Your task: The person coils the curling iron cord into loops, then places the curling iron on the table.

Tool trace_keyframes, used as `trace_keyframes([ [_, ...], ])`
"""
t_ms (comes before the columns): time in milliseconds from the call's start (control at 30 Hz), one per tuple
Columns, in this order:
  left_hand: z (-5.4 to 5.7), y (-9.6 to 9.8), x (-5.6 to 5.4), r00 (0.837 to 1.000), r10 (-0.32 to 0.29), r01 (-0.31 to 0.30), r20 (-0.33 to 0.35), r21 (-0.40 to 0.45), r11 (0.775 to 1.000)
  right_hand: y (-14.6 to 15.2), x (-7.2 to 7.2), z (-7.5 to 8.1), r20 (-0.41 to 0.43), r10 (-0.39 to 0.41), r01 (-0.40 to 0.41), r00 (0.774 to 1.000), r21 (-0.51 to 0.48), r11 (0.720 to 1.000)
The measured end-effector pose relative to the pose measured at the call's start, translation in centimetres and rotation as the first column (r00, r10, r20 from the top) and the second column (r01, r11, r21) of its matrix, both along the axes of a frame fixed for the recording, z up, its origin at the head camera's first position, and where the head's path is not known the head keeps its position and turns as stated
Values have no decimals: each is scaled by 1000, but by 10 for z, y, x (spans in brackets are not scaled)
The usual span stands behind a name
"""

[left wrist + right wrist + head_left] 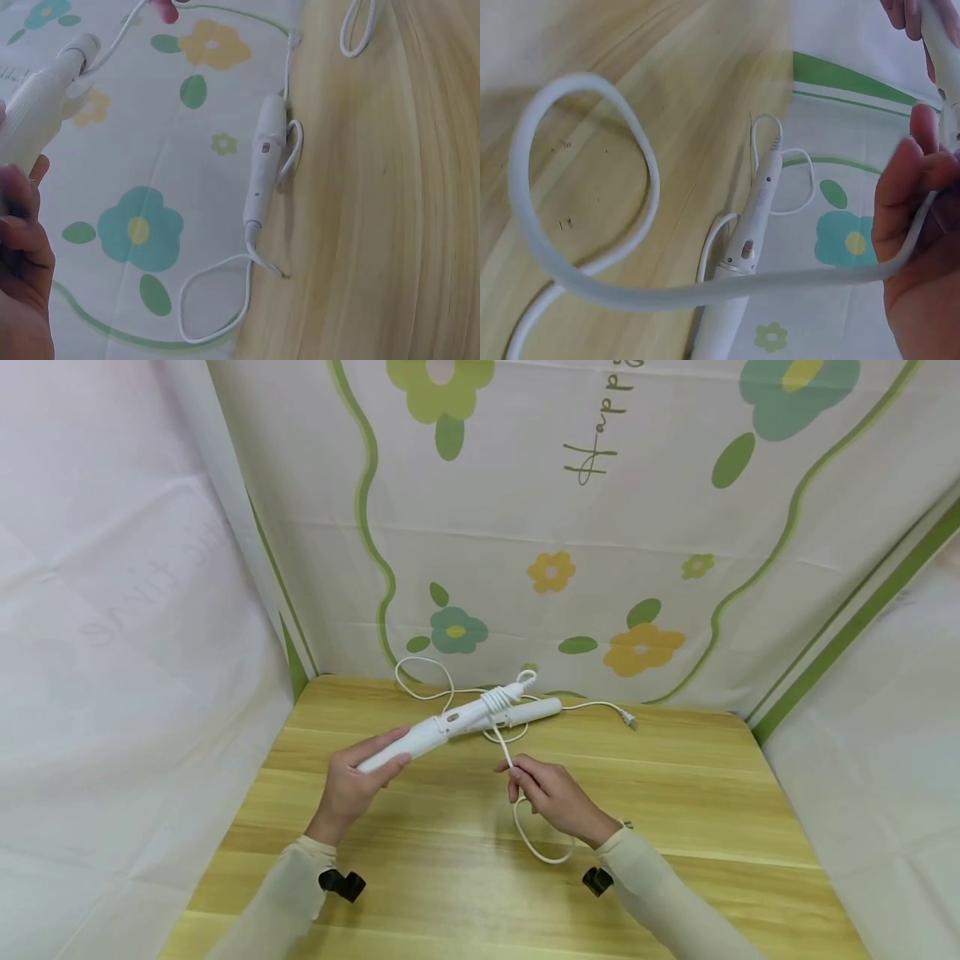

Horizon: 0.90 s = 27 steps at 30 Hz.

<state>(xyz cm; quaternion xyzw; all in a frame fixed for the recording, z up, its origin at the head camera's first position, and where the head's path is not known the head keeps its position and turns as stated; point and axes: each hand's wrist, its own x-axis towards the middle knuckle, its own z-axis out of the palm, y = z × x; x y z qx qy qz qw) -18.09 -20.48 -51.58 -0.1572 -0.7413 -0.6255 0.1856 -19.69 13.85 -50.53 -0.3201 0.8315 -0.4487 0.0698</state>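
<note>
My left hand [351,785] grips one end of a white hair styling iron [408,745], which is tilted up over the table. Several turns of its white cord [497,700] are wound around the far end. Below that end, my right hand [551,793] pinches the cord between thumb and fingers, and a loose loop [585,289] of it hangs from the hand. Behind the held iron lies a second white styling iron [262,165] on the table, touched by neither hand. The held iron hides part of it in the head view.
The wooden table [450,893] meets a flower-printed cloth wall [510,527] at the back, with cloth sides left and right. Along the back edge, the second iron's cord forms a loop [423,660] at left, and a plug [628,718] lies at right.
</note>
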Motion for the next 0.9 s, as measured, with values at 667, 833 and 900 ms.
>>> trace_keyframes([
  [667,-10,-7,3,940,-141,-47,-311,-526,849,11,-5,12,-513,89,36,854,228,973],
  [833,-5,-14,5,918,-259,31,-299,-597,802,16,-7,15,-542,95,48,835,244,969],
  [900,-2,-16,5,911,-310,85,-272,-611,787,17,-9,16,-537,106,40,837,253,967],
])
